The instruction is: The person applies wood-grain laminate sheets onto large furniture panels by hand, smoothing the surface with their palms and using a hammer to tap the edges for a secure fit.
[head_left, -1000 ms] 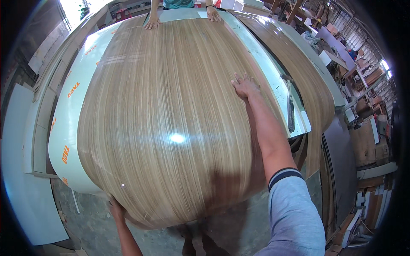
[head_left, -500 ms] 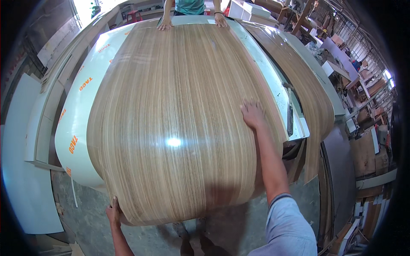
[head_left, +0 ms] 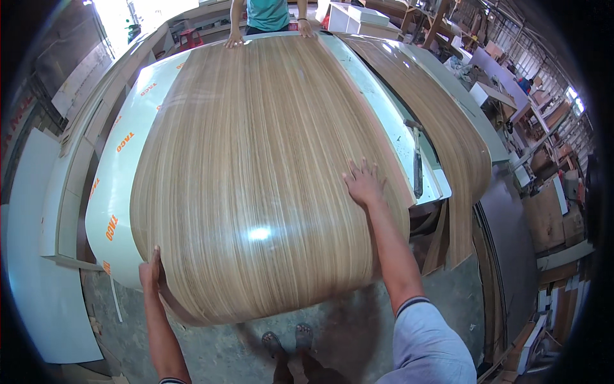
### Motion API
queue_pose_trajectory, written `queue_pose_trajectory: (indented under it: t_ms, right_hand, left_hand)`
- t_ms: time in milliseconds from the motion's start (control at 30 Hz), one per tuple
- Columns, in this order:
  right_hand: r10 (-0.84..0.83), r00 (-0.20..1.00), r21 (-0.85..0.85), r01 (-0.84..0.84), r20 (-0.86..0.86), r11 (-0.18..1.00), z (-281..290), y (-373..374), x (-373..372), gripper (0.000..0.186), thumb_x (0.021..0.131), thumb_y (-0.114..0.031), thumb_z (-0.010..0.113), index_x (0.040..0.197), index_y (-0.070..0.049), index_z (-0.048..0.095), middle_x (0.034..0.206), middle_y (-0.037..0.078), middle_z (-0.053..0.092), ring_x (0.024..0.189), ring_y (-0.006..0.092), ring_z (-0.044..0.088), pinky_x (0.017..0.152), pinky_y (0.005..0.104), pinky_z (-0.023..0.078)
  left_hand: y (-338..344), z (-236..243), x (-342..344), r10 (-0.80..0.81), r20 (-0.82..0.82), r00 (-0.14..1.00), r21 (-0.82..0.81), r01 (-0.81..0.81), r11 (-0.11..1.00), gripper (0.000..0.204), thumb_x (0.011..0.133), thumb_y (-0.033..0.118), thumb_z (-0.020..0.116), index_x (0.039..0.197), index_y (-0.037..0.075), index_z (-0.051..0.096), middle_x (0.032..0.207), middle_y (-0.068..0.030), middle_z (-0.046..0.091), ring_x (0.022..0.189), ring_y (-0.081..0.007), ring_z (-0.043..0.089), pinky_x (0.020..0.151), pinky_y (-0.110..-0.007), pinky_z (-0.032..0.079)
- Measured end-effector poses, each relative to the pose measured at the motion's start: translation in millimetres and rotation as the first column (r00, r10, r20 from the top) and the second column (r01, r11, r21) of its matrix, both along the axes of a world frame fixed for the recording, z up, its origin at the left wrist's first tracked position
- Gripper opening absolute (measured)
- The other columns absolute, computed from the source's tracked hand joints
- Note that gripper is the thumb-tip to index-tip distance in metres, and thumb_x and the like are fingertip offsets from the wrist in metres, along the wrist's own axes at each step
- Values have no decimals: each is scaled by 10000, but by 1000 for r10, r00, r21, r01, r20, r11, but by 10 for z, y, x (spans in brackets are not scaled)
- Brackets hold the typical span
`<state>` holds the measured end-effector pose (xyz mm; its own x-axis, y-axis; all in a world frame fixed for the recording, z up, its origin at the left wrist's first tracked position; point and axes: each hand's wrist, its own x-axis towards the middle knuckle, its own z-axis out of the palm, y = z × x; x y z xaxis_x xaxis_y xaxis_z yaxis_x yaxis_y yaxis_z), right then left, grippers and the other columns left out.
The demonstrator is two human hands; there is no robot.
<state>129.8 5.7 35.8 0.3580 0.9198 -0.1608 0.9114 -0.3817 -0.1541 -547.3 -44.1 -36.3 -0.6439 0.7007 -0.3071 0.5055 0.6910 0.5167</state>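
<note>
A large brown wood-grain laminate sheet (head_left: 256,141) lies across the table, its near end curving down over the front. My left hand (head_left: 151,270) is closed on the sheet's left edge near the front, thumb up and the other fingers mostly hidden. My right hand (head_left: 364,183) rests flat on the sheet's right part, fingers spread. Under the left side shows a pale sheet (head_left: 128,141) with orange print. At the far end, a co-worker in a teal shirt (head_left: 267,14) has both hands on the sheet's far edge.
Right of the sheet, a hammer (head_left: 417,163) lies on a white surface (head_left: 396,131). Beyond it a narrower wood-grain strip (head_left: 448,121) hangs over the table's front. A white panel (head_left: 48,256) leans at the left. Boards and clutter fill the right side. My sandalled feet stand on concrete (head_left: 256,358).
My left hand has moved up along the sheet's left edge, away from me. My right hand stays flat on the sheet, its fingers more spread. The view has shifted slightly.
</note>
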Motion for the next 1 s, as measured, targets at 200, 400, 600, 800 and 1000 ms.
queue_pose_trajectory:
  t_ms: [200,400,600,800,1000]
  right_hand:
    - [-3,1000,-4,3,-17,1000,-38,231,230,666,989,-582,318,1562,-259,211,1641,102,95,1490,419,77,1133,699,95]
    - [-27,1000,-62,27,-5,998,18,-253,-93,679,982,-603,319,1564,-273,201,1641,116,74,1481,450,71,1113,725,109]
    - [-64,998,-102,65,13,993,74,89,46,659,982,-606,314,1561,-315,191,1645,89,62,1481,449,67,1105,737,130]
    - [-65,998,-131,67,20,989,-12,317,149,632,987,-603,303,1556,-362,167,1647,65,42,1480,453,52,1102,744,148]
    - [-79,997,-168,78,1,983,-4,651,167,623,985,-608,298,1551,-400,142,1649,46,11,1480,457,33,1091,761,143]
  left_hand:
    - [709,211,260,-89,-27,996,32,90,995,1038,699,769,648,1171,-155,605,1150,-319,642,1106,-425,625,936,-458,476]
    - [1106,264,166,-155,-79,985,177,167,970,1023,721,764,625,1213,-132,594,1199,-313,623,1155,-417,600,957,-469,465]
    - [1371,384,525,-103,-178,979,63,115,991,995,732,730,662,1247,-116,573,1258,-321,580,1193,-413,565,1016,-449,424]
    - [287,-427,356,198,-262,944,641,17,768,735,853,558,685,1080,-130,564,1106,-277,590,1031,-401,570,946,-477,427]
    - [-1721,-1830,487,32,532,846,240,-187,953,740,942,606,535,1228,-76,550,1229,-128,569,1093,-198,495,977,-355,378]
